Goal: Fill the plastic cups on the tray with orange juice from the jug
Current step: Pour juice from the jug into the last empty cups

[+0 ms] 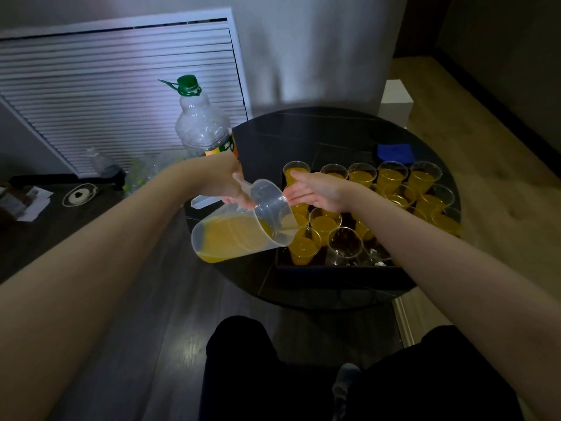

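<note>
My left hand [235,189] grips the handle of a clear plastic jug [239,230], which is tipped to the right with orange juice in its lower half. Its spout hangs over a front-left cup [303,247] that holds juice. A dark tray [340,270] carries several cups: most are filled with juice [391,177], and a few at the front are empty [344,247]. My right hand [315,191] is stretched out flat with straight fingers, touching the jug's rim from the right, above the cups.
The tray stands on a round dark table [318,138]. A large, nearly empty bottle [203,123] with a green cap stands at its left edge. A blue cloth [396,153] lies at the back right. My dark-trousered knees [273,369] are below the table.
</note>
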